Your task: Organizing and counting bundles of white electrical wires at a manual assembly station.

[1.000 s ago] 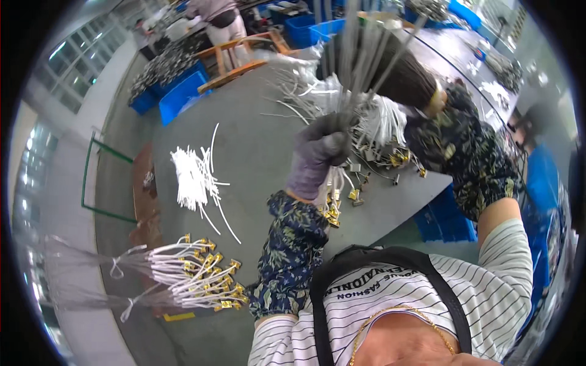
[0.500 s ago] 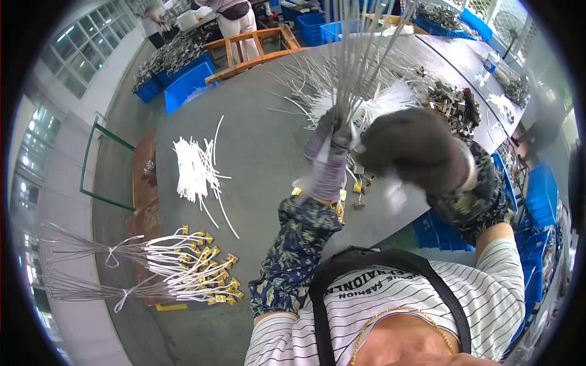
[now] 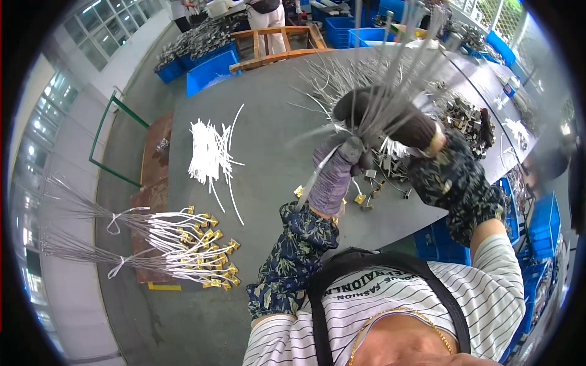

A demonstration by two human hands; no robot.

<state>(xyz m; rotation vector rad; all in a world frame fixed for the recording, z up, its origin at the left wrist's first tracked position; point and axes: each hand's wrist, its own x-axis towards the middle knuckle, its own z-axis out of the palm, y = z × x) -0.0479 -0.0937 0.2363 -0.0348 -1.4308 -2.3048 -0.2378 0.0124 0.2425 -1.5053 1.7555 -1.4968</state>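
**Third wire bundle gathered in both hands, not yet tied**

A sheaf of thin grey wires (image 3: 390, 91) is held upright above the grey table (image 3: 262, 122). The left hand (image 3: 336, 174), in a purple-grey glove, is closed around the lower part of the sheaf; the right hand (image 3: 390, 119), in a dark glove, is clamped around it just above and beside the left. The wire tips fan out above the grip, blurred, and brass-coloured end fittings (image 3: 360, 198) are seen just below it, some on the table surface.

Judged from how things lie, part of the work is done: two finished bundles (image 3: 177, 244), each bound with a white tie and ending in brass fittings, are laid well to the left of the grip and below it. A heap of loose white ties (image 3: 210, 152) is kept left of the grip, between it and the finished bundles. No tie is seen around the held sheaf, so binding appears to be left. More loose wires (image 3: 329, 79) and a pile of small metal parts (image 3: 467, 119) are seen beyond and to the right of the grip, so further bundles seem to remain.
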